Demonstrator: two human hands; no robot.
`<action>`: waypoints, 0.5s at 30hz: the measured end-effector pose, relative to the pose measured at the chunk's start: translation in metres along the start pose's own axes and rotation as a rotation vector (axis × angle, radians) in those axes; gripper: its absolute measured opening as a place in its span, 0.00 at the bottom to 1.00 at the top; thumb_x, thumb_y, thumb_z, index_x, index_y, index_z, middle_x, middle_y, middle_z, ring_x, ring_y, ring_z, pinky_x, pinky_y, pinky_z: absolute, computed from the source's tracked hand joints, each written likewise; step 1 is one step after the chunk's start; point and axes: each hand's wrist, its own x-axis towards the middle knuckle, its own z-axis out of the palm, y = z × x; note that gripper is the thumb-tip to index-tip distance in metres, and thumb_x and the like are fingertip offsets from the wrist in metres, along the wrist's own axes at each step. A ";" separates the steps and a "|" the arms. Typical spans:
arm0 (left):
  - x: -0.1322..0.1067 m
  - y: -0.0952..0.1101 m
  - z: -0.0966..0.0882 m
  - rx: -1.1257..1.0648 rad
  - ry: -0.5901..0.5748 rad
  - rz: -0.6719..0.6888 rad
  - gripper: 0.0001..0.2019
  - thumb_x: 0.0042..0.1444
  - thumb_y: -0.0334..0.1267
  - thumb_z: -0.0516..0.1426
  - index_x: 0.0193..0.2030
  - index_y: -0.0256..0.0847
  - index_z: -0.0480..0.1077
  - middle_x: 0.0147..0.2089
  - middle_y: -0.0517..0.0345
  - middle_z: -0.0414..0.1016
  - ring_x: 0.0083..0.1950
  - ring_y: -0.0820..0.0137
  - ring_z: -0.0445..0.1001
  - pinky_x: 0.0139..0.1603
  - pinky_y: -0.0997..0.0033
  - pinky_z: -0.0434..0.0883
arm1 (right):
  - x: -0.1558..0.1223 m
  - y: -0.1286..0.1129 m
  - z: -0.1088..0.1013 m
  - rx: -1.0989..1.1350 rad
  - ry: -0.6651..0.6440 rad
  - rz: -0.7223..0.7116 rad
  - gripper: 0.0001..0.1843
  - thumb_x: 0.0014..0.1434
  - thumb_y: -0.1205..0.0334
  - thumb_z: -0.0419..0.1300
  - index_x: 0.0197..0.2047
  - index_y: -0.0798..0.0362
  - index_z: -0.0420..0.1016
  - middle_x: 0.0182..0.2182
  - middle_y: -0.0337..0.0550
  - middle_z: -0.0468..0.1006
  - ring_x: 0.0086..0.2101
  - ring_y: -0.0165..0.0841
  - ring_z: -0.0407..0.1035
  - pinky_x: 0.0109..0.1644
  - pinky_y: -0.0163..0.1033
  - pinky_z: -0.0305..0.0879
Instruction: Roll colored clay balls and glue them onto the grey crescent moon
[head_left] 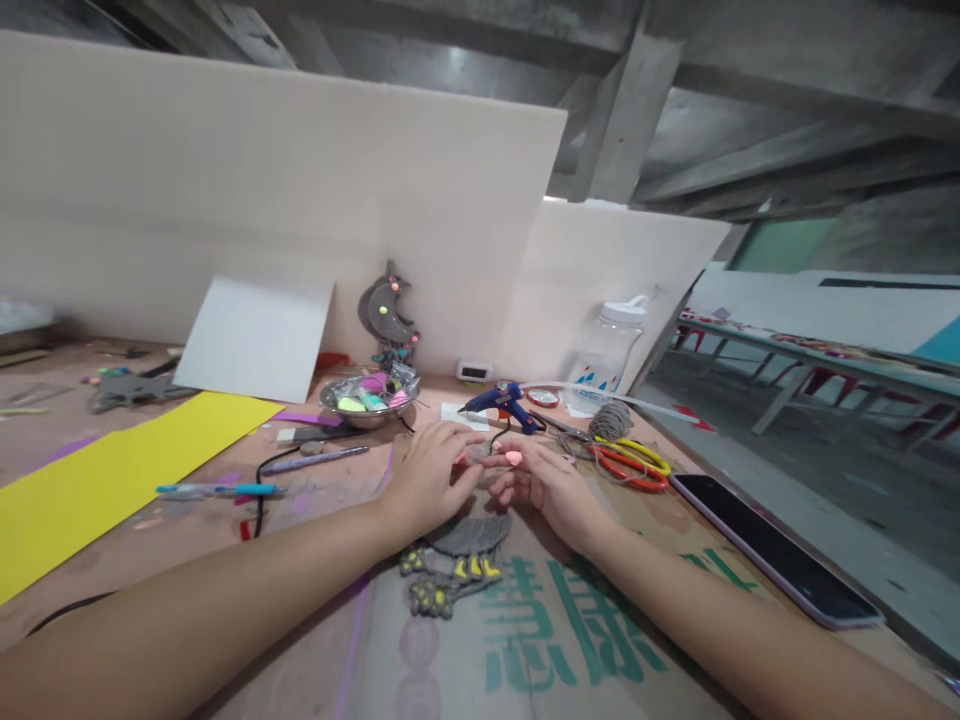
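Note:
My left hand [431, 478] is over the cardboard, its fingers curled inward; what they hold, if anything, is hidden. Facing it, my right hand [544, 488] has bent fingers, with a small pink lump [513, 458] at its fingertips, perhaps soft clay. A bit of grey material [477, 453] shows between the two hands. Just below them lies a grey craft piece [469, 537] with yellow and grey decorations [432, 598], partly covered by my left hand. Beyond my fingers, a blue glue gun [504, 400] rests with its nozzle pointing left.
Behind are a metal bowl of coloured clay [367, 408], a grey moon ornament [386, 310] and a water bottle [606, 350]. Orange-and-yellow-handled scissors [637, 465], grey yarn [611, 421] and a phone [772, 545] lie right. Leftward are pens [255, 490] and a yellow sheet [127, 470].

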 end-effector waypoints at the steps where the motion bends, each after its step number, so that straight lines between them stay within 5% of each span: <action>1: 0.000 0.001 -0.001 -0.013 -0.010 0.014 0.16 0.58 0.35 0.54 0.54 0.44 0.68 0.49 0.54 0.71 0.53 0.63 0.67 0.56 0.61 0.62 | 0.000 0.001 0.000 0.029 -0.032 0.002 0.20 0.55 0.49 0.62 0.45 0.54 0.70 0.40 0.49 0.79 0.29 0.32 0.75 0.33 0.38 0.70; 8: 0.000 0.001 -0.002 -0.035 0.005 0.034 0.15 0.58 0.35 0.55 0.53 0.41 0.66 0.49 0.52 0.72 0.53 0.62 0.67 0.56 0.60 0.62 | -0.001 0.003 0.001 -0.074 -0.033 -0.007 0.20 0.55 0.53 0.65 0.47 0.52 0.67 0.45 0.48 0.78 0.30 0.30 0.75 0.35 0.38 0.72; 15: -0.002 -0.003 0.001 -0.030 0.061 -0.024 0.22 0.58 0.39 0.56 0.58 0.39 0.60 0.52 0.48 0.70 0.53 0.60 0.68 0.55 0.58 0.63 | 0.001 0.004 0.002 -0.087 0.072 -0.003 0.21 0.50 0.56 0.68 0.42 0.51 0.64 0.37 0.43 0.80 0.26 0.28 0.74 0.30 0.35 0.71</action>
